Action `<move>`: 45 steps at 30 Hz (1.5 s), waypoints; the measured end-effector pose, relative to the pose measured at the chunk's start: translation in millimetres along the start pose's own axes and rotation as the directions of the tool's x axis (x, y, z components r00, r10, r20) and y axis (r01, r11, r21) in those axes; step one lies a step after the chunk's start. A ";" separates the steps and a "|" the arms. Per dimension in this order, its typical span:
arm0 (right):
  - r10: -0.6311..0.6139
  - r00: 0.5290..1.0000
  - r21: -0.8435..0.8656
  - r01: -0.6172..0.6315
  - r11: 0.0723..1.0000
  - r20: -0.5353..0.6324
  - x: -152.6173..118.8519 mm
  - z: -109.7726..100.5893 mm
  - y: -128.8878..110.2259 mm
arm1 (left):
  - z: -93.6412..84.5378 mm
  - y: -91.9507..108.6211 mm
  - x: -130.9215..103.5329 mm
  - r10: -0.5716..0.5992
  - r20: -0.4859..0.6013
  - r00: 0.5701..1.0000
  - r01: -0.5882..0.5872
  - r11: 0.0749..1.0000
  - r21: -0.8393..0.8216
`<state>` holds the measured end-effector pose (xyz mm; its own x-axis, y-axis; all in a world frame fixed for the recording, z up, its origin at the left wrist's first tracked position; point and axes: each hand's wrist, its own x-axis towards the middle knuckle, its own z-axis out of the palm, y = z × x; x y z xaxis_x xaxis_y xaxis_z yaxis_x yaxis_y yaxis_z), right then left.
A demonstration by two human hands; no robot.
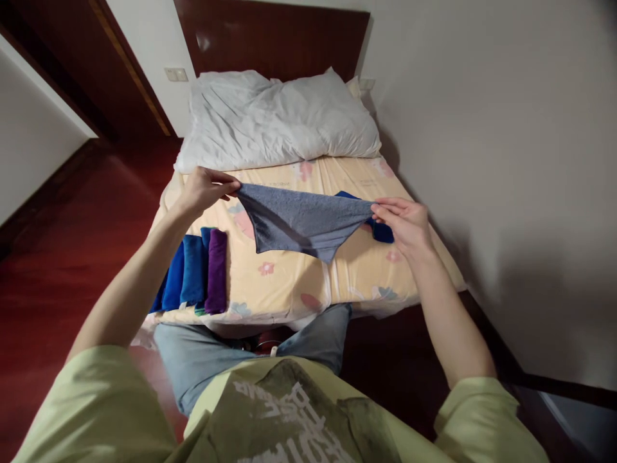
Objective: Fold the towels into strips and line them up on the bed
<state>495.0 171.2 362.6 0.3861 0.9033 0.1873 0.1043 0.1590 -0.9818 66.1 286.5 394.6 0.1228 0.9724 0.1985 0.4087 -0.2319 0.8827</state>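
Observation:
A grey-blue cloth (303, 222) is stretched between my hands above the bed, its lower edge hanging loose. My left hand (207, 190) pinches its upper left corner. At the upper right corner, my right hand (402, 222) grips it between thumb and fingers. Behind the cloth, near my right hand, a blue cloth (383, 232) lies on the bed, partly hidden. Several folded or rolled cloths lie side by side at the bed's near left corner, among them a blue one (193, 270) and a purple one (216, 272).
The bed (284, 283) has a yellow patterned sheet. A white quilt or pillow (279, 122) lies at its far end, before a dark red headboard (279, 38). A wall (520, 161) runs along the right. Dark red floor (72, 257) shows at the left.

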 end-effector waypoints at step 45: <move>0.647 0.760 -0.192 -0.645 0.740 -0.060 -227.6 17.1 317.2 | 127.3 -267.8 -290.4 -0.483 0.032 0.875 0.483 0.876 0.006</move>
<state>424.6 22.8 8.0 0.4160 0.7657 -0.4906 0.0039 -0.5410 -0.8410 36.1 62.8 46.4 -0.0612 0.9620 -0.2661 0.4225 0.2665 0.8663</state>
